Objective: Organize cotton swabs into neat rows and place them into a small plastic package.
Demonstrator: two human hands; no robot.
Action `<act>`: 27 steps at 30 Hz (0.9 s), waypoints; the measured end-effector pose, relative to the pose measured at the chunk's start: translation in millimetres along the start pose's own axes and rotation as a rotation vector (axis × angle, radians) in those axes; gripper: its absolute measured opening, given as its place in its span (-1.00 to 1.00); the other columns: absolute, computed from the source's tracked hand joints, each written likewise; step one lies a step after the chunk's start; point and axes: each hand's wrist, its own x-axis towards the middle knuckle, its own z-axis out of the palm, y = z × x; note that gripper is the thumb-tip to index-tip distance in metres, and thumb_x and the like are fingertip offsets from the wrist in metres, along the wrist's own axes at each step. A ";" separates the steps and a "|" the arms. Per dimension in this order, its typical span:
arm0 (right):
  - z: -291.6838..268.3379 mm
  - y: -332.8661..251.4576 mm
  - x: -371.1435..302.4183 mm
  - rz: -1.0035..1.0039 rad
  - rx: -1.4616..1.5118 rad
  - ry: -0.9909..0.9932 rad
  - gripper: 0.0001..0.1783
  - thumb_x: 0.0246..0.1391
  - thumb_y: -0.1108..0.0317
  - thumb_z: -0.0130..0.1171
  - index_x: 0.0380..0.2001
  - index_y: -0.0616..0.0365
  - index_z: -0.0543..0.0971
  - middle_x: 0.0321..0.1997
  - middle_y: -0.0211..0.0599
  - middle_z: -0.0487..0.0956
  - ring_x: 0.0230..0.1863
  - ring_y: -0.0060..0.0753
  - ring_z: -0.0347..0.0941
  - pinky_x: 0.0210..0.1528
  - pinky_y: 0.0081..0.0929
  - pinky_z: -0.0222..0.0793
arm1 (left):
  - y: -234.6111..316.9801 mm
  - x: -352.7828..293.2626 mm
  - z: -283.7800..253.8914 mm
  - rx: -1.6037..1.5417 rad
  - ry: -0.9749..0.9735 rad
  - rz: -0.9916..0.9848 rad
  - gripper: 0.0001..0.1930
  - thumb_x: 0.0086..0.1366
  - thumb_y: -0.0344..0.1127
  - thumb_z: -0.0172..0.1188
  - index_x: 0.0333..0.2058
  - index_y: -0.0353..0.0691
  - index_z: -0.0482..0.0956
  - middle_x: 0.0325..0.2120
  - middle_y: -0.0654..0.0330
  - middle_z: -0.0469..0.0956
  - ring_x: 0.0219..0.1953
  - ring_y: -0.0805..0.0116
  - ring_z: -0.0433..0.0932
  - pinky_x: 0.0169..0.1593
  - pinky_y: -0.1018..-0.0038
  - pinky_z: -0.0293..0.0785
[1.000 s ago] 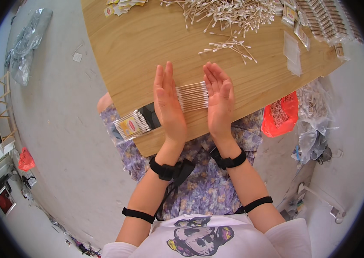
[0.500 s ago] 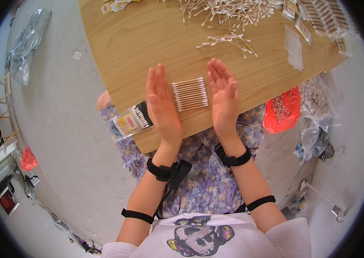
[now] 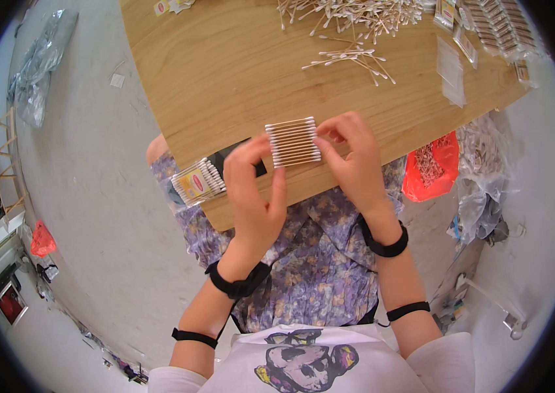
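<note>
A flat row of cotton swabs lies side by side near the table's front edge, white tips at both ends. At the row's left end are the bent fingers of my left hand, its thumb apart at the near left corner. My right hand curves in at the other end, thumb against the tips and index finger at the far right corner. Both hands are open, with the row between them still flat. Left of my left hand lies a clear packet of swabs with a yellow label, beside a dark flat piece.
A big heap of loose swabs covers the far table, with a few strays nearer. Clear sleeves and stacked filled packets lie at far right. Beside the table's right edge hangs a red bag of swabs.
My flat, upright palms have turned down and the fingers have bent in to the row's ends. My left hand has uncovered more of the dark piece. The row looks unmoved.
</note>
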 end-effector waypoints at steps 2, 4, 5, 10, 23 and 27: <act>-0.6 3.2 3.3 -0.096 -0.190 -0.127 -0.90 0.04 0.49 0.27 -0.36 0.16 0.55 -0.32 -0.24 0.47 -0.23 -0.16 0.44 -0.14 -0.27 0.34 | 4.6 -9.1 -9.4 0.496 -0.249 0.233 -0.55 0.19 -0.45 0.25 0.07 -0.32 0.45 0.09 0.03 0.50 0.20 0.01 0.42 0.25 0.13 0.26; -1.0 1.7 7.4 -0.145 -0.232 -0.152 -0.90 0.03 0.49 0.27 -0.39 0.16 0.53 -0.33 -0.24 0.46 -0.23 -0.13 0.44 -0.15 -0.25 0.34 | 10.5 -18.6 -9.7 0.545 -0.364 0.283 -0.48 0.16 -0.41 0.29 0.12 -0.31 0.45 0.18 0.02 0.46 0.26 -0.04 0.39 0.27 0.11 0.25; -0.2 1.2 9.4 -0.193 -0.276 -0.177 -0.89 0.02 0.49 0.27 -0.41 0.17 0.51 -0.34 -0.24 0.45 -0.23 -0.09 0.43 -0.16 -0.23 0.34 | 12.2 -23.5 -8.3 0.559 -0.431 0.294 -0.40 0.19 -0.32 0.31 0.19 -0.33 0.39 0.25 -0.01 0.39 0.33 -0.04 0.31 0.33 0.09 0.19; 3.6 0.4 17.5 -0.257 -0.387 -0.227 -0.90 -0.01 0.48 0.26 -0.43 0.18 0.51 -0.33 -0.22 0.46 -0.20 -0.08 0.44 -0.13 -0.20 0.35 | 5.8 -27.7 9.8 0.651 -0.543 0.286 -0.11 0.22 -0.01 0.31 0.37 -0.39 0.15 0.42 -0.08 0.14 0.48 -0.01 0.06 0.47 0.05 -0.04; 3.6 -4.6 26.7 -0.275 -0.530 -0.355 -0.87 -0.06 0.49 0.27 -0.44 0.18 0.49 -0.31 -0.18 0.48 -0.17 -0.03 0.42 -0.09 -0.16 0.36 | -6.1 -34.5 21.7 0.821 -0.543 0.240 0.06 0.17 0.20 0.24 0.41 -0.44 0.04 0.46 -0.08 0.02 0.52 0.04 -0.07 0.51 0.13 -0.12; 0.8 -4.9 24.5 -0.243 -0.461 -0.321 -0.87 -0.03 0.49 0.25 -0.42 0.19 0.49 -0.31 -0.16 0.47 -0.17 -0.01 0.42 -0.10 -0.14 0.35 | -8.3 -36.0 22.3 0.848 -0.545 0.255 0.04 0.18 0.21 0.23 0.40 -0.44 0.05 0.45 -0.09 0.02 0.52 0.04 -0.06 0.51 0.13 -0.12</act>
